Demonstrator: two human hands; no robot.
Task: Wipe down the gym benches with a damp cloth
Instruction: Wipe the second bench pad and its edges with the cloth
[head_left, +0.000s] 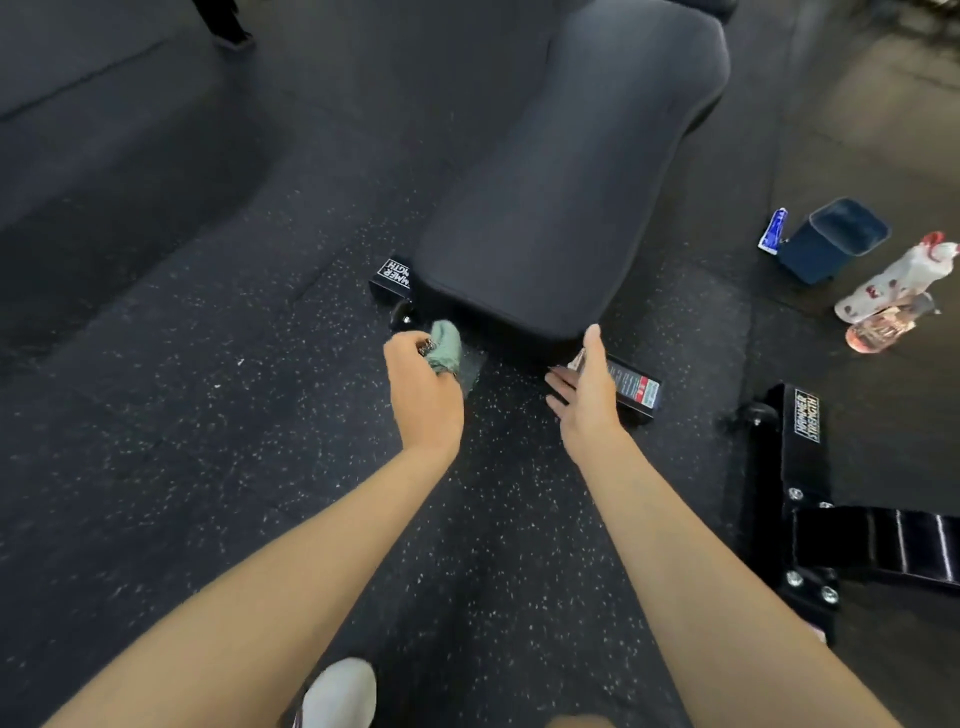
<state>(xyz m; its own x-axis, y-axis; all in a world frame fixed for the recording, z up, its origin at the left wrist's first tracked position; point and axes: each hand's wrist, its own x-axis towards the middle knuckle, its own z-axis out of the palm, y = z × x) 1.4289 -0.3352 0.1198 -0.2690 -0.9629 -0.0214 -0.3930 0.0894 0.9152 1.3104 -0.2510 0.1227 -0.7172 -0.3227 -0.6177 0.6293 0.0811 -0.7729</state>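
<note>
Black rubber floor (208, 415) flecked with white lies all round the bench (561, 197). The bench's long dark padded top runs away from the person and widens towards its far end. Under its near end a black base bar (636, 387) sticks out on both sides, with a white brand label on the left stub and a printed sticker on the right stub.

To the right of the bench and nearer the person stands a second black steel frame (800, 467) with the same brand label and bolt heads.

The left hand (423, 384) is at the bench's near left corner, just below the pad edge. Its fingers are curled tightly round a bunched green cloth (448, 348). The cloth is held against or just beside that corner; contact cannot be told.

The right hand (587, 384) is at the bench's near right corner, in front of the base bar. It is released, fingers straight and spread, thumb pointing up beside the pad corner, holding nothing.

Well to the right of the bench sits a dark blue bin (831, 241). A pale spray bottle (893, 291) with red markings lies just beyond it, and a small blue-and-white packet (772, 231) lies on the bin's bench side.

A white shoe (340, 693) shows on the floor, nearer than the bench.
</note>
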